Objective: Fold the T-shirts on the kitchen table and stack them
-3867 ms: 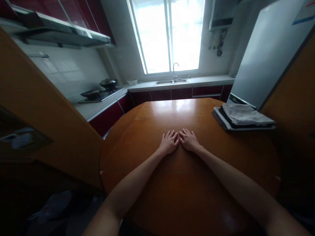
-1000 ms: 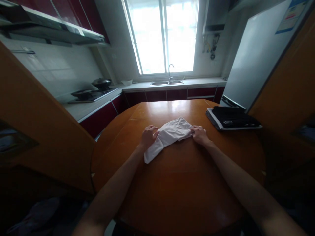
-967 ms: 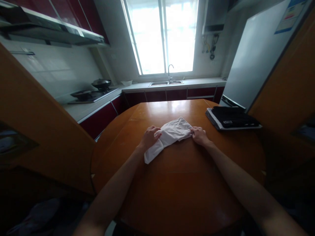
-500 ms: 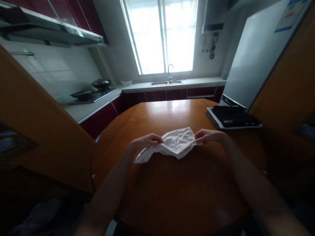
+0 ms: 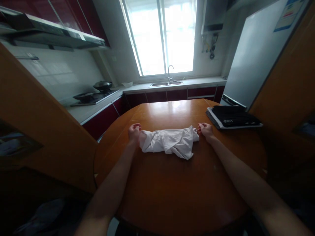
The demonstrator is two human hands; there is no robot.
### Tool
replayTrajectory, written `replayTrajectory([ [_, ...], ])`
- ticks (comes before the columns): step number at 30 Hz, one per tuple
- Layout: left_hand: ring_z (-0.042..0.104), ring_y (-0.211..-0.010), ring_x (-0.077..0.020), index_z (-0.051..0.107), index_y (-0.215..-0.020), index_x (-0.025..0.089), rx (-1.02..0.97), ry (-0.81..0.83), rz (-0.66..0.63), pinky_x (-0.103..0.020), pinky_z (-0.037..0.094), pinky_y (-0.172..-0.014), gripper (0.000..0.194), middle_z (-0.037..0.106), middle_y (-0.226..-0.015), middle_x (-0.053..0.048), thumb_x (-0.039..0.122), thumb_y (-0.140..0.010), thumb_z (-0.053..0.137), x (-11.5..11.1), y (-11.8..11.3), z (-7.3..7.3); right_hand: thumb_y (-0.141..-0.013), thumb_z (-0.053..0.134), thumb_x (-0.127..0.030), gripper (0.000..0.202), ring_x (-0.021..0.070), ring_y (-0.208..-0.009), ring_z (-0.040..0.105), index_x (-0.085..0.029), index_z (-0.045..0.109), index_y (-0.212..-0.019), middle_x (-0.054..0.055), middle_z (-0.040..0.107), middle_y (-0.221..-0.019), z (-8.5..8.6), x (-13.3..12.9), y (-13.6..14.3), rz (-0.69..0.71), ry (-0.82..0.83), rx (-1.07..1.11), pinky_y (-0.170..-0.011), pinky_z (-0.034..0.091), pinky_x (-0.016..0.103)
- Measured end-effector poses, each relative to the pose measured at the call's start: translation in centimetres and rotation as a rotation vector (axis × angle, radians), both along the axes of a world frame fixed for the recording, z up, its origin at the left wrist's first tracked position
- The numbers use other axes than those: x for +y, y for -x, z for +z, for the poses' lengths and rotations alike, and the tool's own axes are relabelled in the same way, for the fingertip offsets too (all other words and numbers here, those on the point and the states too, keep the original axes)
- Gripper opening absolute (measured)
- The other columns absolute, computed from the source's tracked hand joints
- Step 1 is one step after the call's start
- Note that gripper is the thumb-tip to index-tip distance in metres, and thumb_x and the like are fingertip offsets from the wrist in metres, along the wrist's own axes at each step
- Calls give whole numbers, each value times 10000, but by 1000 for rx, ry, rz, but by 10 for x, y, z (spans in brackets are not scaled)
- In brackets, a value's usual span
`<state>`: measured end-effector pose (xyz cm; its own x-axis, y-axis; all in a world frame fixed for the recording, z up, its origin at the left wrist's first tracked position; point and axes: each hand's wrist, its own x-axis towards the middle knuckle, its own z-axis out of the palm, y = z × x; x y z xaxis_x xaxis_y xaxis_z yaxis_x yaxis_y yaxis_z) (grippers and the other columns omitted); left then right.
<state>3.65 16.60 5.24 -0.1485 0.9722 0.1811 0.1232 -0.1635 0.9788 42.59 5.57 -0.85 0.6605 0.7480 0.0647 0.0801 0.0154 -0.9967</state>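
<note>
A crumpled white cloth (image 5: 168, 141) is stretched sideways across the wooden table (image 5: 172, 190), with overlapping creases and a loose corner hanging toward me on the right. Whether it is a garment cannot be made out. My left hand (image 5: 134, 132) is closed at the cloth's left end, fingers curled and thumb side against the fabric. At the opposite end my right hand (image 5: 206, 130) is closed too, its fingertips at the upper right edge of the cloth.
A folded stack of dark and white clothes (image 5: 232, 117) lies at the table's right side, near the fridge (image 5: 256, 55). Beyond the table are a sink (image 5: 166, 84) under the window and a stove (image 5: 94, 97) with pans at the left.
Both hands have moved apart and turned, knuckles now outward. The cloth has gone from a bunched, drooping shape to a wider strip lying between them.
</note>
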Motion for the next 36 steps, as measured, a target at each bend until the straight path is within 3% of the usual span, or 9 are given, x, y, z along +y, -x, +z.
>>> replayTrajectory([
  [3, 644, -897, -187, 671, -1018, 183, 246, -231, -75, -300, 510, -833, 186, 688, -987, -59, 273, -869, 606, -22, -16, 8, -736, 589, -303, 173, 173, -600, 620, -172, 672, -811, 51, 684, -719, -5, 3, -4, -84, -39, -67, -531, 484, 263],
  [7, 657, -905, -219, 665, -1254, 251, 937, -425, -638, -294, 503, -796, 499, 684, -1074, -64, 496, -824, 721, -73, -51, 9, -693, 571, -298, 188, 207, -642, 651, -170, 690, -763, 60, 685, -678, -11, 3, -7, -130, -46, -132, -597, 513, 293],
  [10, 670, -911, -251, 695, -1245, 291, 1275, -386, -820, -305, 499, -767, 438, 677, -1068, -79, 504, -862, 688, -101, -63, 10, -684, 553, -309, 207, 216, -662, 659, -173, 693, -756, 60, 683, -666, -16, 2, -8, -143, -41, -165, -611, 517, 300],
  [13, 675, -892, -239, 758, -1047, 246, 1278, -355, -837, -306, 501, -786, 309, 706, -990, -86, 416, -992, 506, -101, -61, 19, -679, 531, -321, 249, 214, -641, 653, -171, 699, -784, 59, 686, -679, -20, 1, -9, -137, -35, -182, -595, 510, 303],
  [17, 676, -759, -193, 755, -968, 190, 1100, -168, -882, -284, 531, -714, 245, 738, -856, -60, 288, -964, 530, -57, -54, 39, -684, 511, -340, 275, 207, -631, 653, -170, 694, -799, 80, 707, -757, -20, -2, -5, -112, -25, -189, -584, 503, 303],
  [22, 624, -512, -170, 725, -744, 109, 758, -23, -592, -317, 554, -569, 74, 660, -593, -42, 123, -811, 695, 38, -63, 88, -693, 519, -365, 300, 227, -661, 672, -166, 694, -833, 98, 703, -764, -15, -6, -4, -77, 9, -193, -557, 502, 301],
  [31, 593, -1152, -155, 634, -1121, 25, 532, -647, 149, -312, 396, -1027, 271, 677, -1157, -102, 75, -1000, 397, 163, -62, 257, -703, 572, -432, 359, 250, -693, 688, -159, 694, -901, 104, 691, -771, -19, -7, -13, -32, 57, -88, -509, 526, 307],
  [34, 592, -1129, -124, 613, -1091, 7, 543, -741, 221, -261, 382, -992, 263, 681, -1158, -87, 113, -1015, 384, 174, -40, 280, -693, 576, -434, 356, 250, -679, 684, -161, 696, -888, 102, 689, -758, -19, -7, -12, -16, 71, -91, -502, 526, 311],
  [36, 601, -1063, -102, 611, -1051, 3, 585, -725, 218, -224, 389, -943, 246, 697, -1143, -88, 116, -1009, 396, 174, -20, 275, -688, 574, -429, 354, 252, -682, 685, -161, 698, -882, 105, 692, -759, -18, -7, -12, -9, 78, -95, -506, 529, 315],
])
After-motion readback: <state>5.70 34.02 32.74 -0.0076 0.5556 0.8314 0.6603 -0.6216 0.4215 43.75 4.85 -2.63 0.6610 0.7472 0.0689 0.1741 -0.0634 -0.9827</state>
